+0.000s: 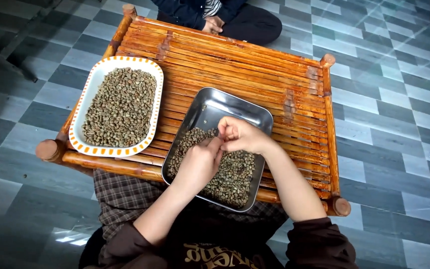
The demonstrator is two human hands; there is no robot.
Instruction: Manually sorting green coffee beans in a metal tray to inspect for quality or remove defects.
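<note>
Hands meet over a metal tray (262, 119) in the head view, which is the only view: the left hand (200, 163) lies knuckles-up with its fingers curled together, their tips pressed against the right hand (240, 134), whose fingers are also bent inward and closed in a loose fist; whether either hand pinches a bean between those fingertips cannot be told, since the tips hide each other. Directly beneath both sets of fingers lies a heap of greenish coffee beans (232, 174) that fills the near part of the tray, while the bare steel floor of the tray shows just beyond the fingertips, on the far side. Well to the left of the left hand's fingers sits an oval white dish with an orange-dashed rim (91, 84), filled with more of the same beans and not touching the tray. Both vessels rest on a low table of reddish bamboo slats (255, 65) that stretches away from the fingers. Past the table's far edge, well apart from the fingers, another person's clasped hands (213, 24) show above dark clothing, and grey checkered floor tiles (394, 89) surround everything
</note>
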